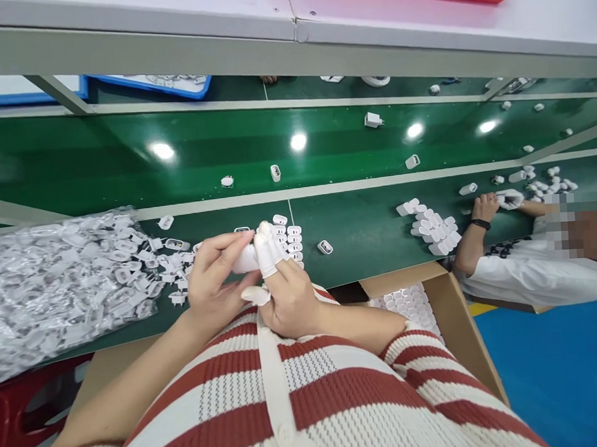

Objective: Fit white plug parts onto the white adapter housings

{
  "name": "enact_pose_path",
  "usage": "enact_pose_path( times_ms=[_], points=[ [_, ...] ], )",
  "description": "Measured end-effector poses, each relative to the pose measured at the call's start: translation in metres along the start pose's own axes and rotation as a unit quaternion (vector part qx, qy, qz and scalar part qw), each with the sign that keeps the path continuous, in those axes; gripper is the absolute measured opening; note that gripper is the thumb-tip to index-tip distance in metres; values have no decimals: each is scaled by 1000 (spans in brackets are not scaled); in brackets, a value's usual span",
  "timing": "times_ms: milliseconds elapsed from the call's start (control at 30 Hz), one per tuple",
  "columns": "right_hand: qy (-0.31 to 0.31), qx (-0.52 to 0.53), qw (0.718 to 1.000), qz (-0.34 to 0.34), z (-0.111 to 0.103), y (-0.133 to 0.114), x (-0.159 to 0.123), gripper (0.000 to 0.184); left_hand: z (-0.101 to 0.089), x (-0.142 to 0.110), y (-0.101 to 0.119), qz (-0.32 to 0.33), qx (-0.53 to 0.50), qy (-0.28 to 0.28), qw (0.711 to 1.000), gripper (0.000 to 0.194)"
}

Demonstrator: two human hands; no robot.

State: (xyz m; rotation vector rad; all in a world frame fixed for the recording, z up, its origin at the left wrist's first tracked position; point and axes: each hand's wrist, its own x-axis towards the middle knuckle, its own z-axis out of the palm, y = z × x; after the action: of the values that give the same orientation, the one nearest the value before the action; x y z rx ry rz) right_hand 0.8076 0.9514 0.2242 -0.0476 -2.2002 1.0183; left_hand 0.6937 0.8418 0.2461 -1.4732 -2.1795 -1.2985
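Observation:
My left hand [211,275] grips a white plastic charger housing [246,261] between its fingers and thumb, just in front of my body. White finger covers sit on the thumb and several fingers of my right hand [292,294]. Its fingers are closed against the right end of the same housing and hide part of it. Right behind my hands, small white charger housings [294,240] stand in short rows on the green bench. A single housing [324,247] lies to the right of those rows. Left of my hands, loose white charger parts [175,263] are scattered.
A clear plastic bag [66,282] full of white parts covers the bench's left. Beyond the bench runs a green conveyor belt [334,148] carrying spaced-out chargers. An open cardboard box [469,334] of white housings stands at my right, near a co-worker's arm [467,248]. A shelf [168,30] spans overhead.

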Motion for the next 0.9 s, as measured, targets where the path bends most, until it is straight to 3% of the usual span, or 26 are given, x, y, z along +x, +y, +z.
enact_pose_path(
  times_ms=[133, 300, 533, 667, 767, 900],
  points=[
    [-32, 68, 997, 21, 3, 4, 7, 71, 9, -8, -6, -49, -17, 32, 998, 49],
    [8, 249, 954, 165, 6, 9, 13, 69, 5, -7, -5, -80, -61, 21, 995, 47],
    [51, 420, 860, 286, -2, -7, 29, 37, 11, -9, -12, -15, -98, 63, 993, 56],
    [31, 518, 757, 396, -9, -12, 38, 55, 12, -10, -16, 21, -109, 80, 991, 61],
    [5, 574, 691, 439, -7, -9, 39, 73, 13, -10, -16, 38, -119, 66, 990, 65],
    [-6, 586, 680, 441, -3, -4, 39, 74, 18, -8, -14, 19, -179, 75, 981, 63]
  ],
)
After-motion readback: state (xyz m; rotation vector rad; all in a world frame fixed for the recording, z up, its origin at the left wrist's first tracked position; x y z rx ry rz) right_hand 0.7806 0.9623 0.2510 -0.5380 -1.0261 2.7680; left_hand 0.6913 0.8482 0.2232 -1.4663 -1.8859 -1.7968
